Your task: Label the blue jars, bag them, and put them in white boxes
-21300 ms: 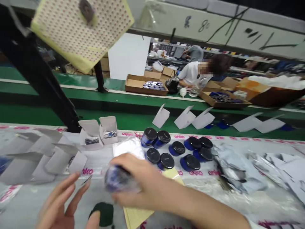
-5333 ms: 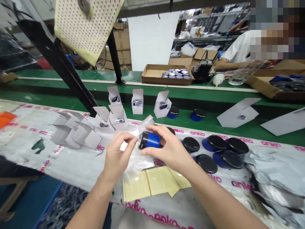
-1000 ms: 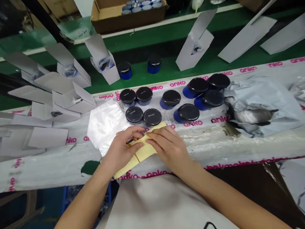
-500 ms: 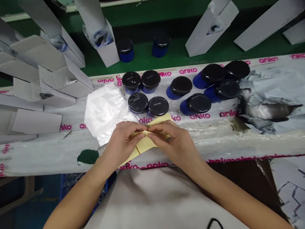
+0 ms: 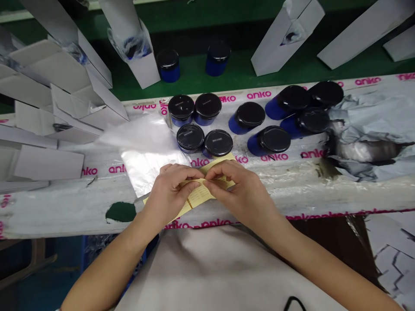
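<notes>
A yellow sheet (image 5: 199, 197) with faint printed lines, which looks like a label sheet, lies slanted near the bench's front edge. My left hand (image 5: 168, 188) pinches at it with thumb and forefinger. Almost touching those fingertips, my right hand (image 5: 241, 185) makes a matching pinch on the sheet's middle. Whatever small piece may sit between the fingertips is too small to make out. Just beyond the hands stand blue jars with black lids (image 5: 218, 143), grouped close together. White plastic bags (image 5: 152, 170) lie beside my left hand.
More blue jars (image 5: 269, 140) stand to the right, near crumpled grey wrapping (image 5: 372, 129). Open white boxes (image 5: 48, 162) crowd the left. On the green shelf (image 5: 240, 65) behind are two jars and tall white boxes (image 5: 285, 39). Pink-lettered film covers the bench (image 5: 74, 207).
The top layer of the plastic bags has lifted and spread to the left. My hands keep nearly the same pinch on the yellow sheet; the view has shifted slightly.
</notes>
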`<state>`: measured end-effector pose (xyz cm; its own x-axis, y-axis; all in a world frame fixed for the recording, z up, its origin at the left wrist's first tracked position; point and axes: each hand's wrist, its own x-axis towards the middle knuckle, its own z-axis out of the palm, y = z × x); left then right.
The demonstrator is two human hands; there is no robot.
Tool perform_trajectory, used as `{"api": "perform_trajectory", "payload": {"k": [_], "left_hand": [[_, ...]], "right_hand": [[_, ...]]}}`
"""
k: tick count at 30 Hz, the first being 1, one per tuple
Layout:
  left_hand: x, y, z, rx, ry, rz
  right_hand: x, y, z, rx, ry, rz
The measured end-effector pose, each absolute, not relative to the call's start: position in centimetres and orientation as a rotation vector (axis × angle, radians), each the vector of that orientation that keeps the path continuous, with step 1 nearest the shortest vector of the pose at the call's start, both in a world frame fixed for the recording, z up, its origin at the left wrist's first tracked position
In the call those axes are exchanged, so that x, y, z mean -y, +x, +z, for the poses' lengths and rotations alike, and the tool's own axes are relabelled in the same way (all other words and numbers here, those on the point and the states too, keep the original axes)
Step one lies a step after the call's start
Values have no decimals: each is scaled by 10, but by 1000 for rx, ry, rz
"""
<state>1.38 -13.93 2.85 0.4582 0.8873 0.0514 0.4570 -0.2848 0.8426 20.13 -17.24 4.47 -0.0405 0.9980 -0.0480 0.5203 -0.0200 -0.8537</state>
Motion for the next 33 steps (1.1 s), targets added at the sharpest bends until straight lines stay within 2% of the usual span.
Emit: {"api": "perform_trajectory", "payload": {"k": [15,28,33], "left_hand": [[143,13,22,-1084,1892,830],[145,18,30,-1192,1896,646],[150,26,26,-1268,1847,682]], "right_hand": [[169,202,47,1571,-1586,1097],[171,208,46,1797,-1490,909],[171,213,37,1878,-1376,761]]}}
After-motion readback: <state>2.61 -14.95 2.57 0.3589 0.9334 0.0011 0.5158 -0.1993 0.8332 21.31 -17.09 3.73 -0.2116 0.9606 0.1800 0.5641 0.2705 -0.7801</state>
